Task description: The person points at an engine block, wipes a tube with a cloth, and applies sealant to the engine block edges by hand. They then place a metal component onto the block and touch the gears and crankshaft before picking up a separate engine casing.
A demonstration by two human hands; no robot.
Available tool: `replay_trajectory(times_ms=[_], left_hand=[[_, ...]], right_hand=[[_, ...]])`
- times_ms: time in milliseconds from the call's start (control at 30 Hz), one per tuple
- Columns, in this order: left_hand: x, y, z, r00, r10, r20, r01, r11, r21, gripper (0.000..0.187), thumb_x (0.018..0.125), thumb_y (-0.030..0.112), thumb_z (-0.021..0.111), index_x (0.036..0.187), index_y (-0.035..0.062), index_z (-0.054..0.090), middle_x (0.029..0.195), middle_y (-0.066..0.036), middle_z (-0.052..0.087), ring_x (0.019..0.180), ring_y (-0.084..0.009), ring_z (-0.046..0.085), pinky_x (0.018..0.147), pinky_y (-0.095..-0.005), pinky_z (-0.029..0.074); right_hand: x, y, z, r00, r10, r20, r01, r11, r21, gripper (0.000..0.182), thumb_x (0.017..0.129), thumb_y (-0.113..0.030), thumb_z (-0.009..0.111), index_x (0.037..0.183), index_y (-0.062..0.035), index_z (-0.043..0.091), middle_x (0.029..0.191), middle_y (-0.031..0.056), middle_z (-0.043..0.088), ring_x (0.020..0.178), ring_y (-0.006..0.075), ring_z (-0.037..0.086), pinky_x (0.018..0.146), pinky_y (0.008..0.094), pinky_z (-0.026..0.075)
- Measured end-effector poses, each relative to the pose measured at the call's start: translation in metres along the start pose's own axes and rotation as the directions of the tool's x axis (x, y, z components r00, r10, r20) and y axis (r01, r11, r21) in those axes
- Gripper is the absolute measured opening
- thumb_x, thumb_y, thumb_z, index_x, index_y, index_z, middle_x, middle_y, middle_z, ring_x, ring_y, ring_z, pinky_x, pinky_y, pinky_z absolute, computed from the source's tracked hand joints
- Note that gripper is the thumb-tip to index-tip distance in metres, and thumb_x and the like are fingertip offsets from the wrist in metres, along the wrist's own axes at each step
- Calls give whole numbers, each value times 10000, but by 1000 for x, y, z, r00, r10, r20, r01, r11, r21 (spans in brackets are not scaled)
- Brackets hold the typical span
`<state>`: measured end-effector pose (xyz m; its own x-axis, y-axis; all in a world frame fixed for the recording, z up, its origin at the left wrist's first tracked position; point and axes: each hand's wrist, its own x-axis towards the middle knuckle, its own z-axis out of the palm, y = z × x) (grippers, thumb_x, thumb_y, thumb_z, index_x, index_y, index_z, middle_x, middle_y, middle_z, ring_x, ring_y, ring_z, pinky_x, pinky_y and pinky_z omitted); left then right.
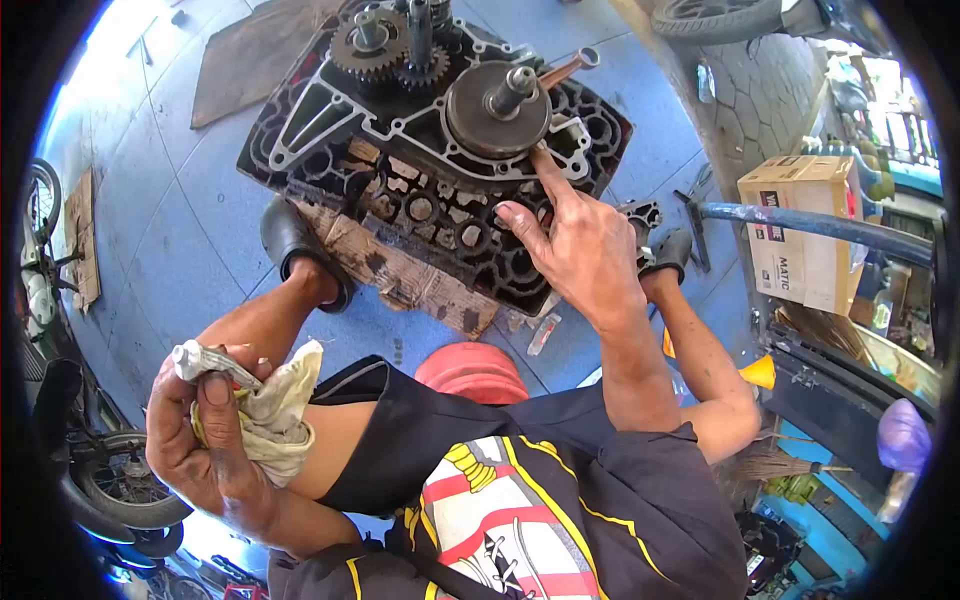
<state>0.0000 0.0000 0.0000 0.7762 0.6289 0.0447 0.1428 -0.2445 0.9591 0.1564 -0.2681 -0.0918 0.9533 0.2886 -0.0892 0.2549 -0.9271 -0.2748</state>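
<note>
An opened engine case [400, 140] rests on a dark perforated crate [440, 215], with gears [370, 48] at its upper left and a round crankshaft [497, 108] with a connecting rod [572, 70] on its right. My right hand [590, 250] touches the case's rim just below the crankshaft with the index fingertip; its thumb is spread apart and it holds nothing. At the lower left my left hand [215, 440] is closed around a small metallic tube [215, 362] with a white cap and a crumpled yellowish cloth [285, 415].
Torn cardboard [400, 270] lies beneath the crate, near my feet. A red round stool [470, 372] is under me. On the right are a cardboard box [800, 230], a blue bar [820, 226] and a yellow funnel [760, 372]. Motorcycles stand at the left.
</note>
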Motion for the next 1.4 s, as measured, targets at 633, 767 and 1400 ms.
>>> replay_trajectory(times_ms=[633, 767, 1400], left_hand=[[-5, -8, 11, 1000, 11, 27, -12, 1000, 20, 184, 991, 88, 639, 1061, -82, 647, 938, -192, 721, 807, -199, 714, 746, -311, 620], [-5, -7, 15, 994, 57, 88, -67, 990, 121, 174, 971, 83, 669, 1048, -73, 661, 935, -187, 729, 800, -197, 717, 743, -300, 596], [-21, -21, 48, 929, -53, 366, -10, 986, 169, 108, 940, 20, 694, 1038, -25, 702, 838, -109, 726, 738, -131, 681, 676, -305, 544]], right_hand=[[-42, -30, 65, 995, -14, -95, 8, 998, -67, 1051, 938, -684, 525, 1601, 30, 131, 632, 171, 633, 485, 322, 662, 391, 429, 520], [-31, -27, 65, 988, 28, -155, -38, 997, -66, 1029, 948, -663, 529, 1598, 30, 136, 631, 162, 644, 490, 314, 669, 397, 431, 527], [-64, -76, 14, 971, -239, -28, 100, 291, 951, 585, 884, -24, 748, 1428, -1, 536, 592, -4, 536, 523, 39, 509, 506, 218, 421]])
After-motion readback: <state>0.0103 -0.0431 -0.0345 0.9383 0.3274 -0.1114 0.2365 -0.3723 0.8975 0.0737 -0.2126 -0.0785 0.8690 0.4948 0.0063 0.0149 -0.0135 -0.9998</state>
